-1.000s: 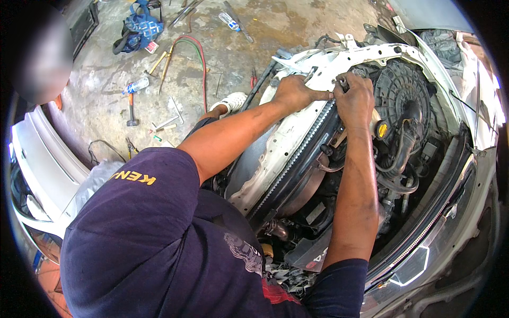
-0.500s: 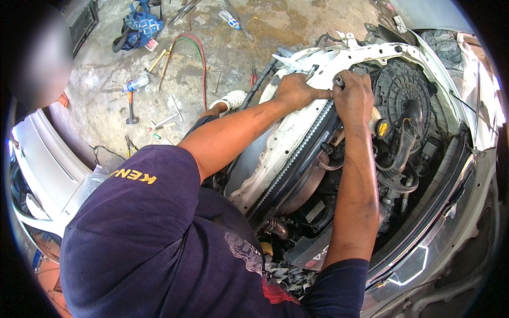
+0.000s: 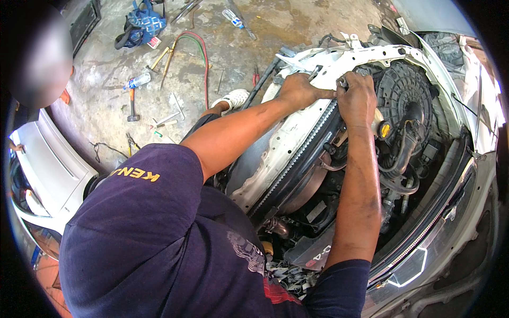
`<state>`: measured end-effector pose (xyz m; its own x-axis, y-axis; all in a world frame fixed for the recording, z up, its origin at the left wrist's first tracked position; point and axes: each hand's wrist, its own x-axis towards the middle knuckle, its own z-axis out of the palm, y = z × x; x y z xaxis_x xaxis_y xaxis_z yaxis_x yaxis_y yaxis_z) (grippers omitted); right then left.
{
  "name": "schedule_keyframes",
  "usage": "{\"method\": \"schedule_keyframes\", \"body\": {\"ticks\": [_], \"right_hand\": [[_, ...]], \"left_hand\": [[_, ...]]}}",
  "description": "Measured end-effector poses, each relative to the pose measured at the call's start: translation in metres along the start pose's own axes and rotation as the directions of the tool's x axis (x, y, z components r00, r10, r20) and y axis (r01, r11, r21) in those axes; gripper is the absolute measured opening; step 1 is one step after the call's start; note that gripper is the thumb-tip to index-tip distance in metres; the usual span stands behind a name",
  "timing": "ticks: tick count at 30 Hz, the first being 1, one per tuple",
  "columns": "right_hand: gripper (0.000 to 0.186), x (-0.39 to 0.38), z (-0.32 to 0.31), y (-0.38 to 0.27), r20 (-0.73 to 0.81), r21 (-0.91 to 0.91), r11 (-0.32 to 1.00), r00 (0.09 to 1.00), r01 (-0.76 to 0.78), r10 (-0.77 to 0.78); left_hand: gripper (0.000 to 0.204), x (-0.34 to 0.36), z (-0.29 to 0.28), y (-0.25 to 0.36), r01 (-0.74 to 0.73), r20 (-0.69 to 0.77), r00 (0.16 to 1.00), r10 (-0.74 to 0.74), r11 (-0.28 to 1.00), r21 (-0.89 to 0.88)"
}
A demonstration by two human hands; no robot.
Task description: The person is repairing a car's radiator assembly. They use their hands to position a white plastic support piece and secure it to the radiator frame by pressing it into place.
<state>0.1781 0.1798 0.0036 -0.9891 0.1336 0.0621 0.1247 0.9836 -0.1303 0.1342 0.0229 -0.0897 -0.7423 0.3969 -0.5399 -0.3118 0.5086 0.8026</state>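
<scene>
Both my hands are at the white front frame [image 3: 290,142] of an open engine bay. My left hand [image 3: 300,91] is closed over the frame's outer side, its thumb pointing toward my right hand. A grey metal piece like a tool's end [image 3: 316,71] sticks up beside its knuckles; the rest is hidden. My right hand [image 3: 357,99] is closed over the inner edge, fingers curled round a small metal piece [image 3: 342,82] whose kind I cannot make out. Right of that hand are a yellow cap [image 3: 384,129] and a round ribbed black housing [image 3: 404,87].
Hoses and a bent pipe [image 3: 398,156] fill the bay. On the concrete floor lie a hammer [image 3: 132,108], plastic bottles [image 3: 138,81], a red hose [image 3: 205,74] and a blue bag [image 3: 144,24]. A silver car [image 3: 55,153] stands at left, a person [image 3: 40,58] near it.
The view has shifted slightly, so the scene sits a little further right. Both hands keep nearly the same place and grip on the frame.
</scene>
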Motion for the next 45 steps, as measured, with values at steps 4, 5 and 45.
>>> {"method": "schedule_keyframes", "body": {"ticks": [4, 5, 45], "right_hand": [[0.016, 0.0, 0.0, -0.001, 0.004, -0.01, 1.0, 1.0, -0.002, 0.002], [0.016, 0.0, 0.0, -0.001, 0.0, -0.015, 1.0, 1.0, -0.001, 0.001], [0.023, -0.006, 0.006, -0.004, 0.068, -0.195, 0.98, 0.997, 0.044, -0.031]], "left_hand": [[0.101, 0.001, 0.002, -0.001, 0.0, -0.01, 1.0, 0.0, 1.0, 0.002], [0.101, 0.001, 0.002, -0.001, 0.002, -0.005, 1.0, -0.002, 1.0, 0.005], [0.089, -0.003, -0.002, 0.01, 0.006, -0.01, 1.0, -0.005, 0.995, 0.095]]}}
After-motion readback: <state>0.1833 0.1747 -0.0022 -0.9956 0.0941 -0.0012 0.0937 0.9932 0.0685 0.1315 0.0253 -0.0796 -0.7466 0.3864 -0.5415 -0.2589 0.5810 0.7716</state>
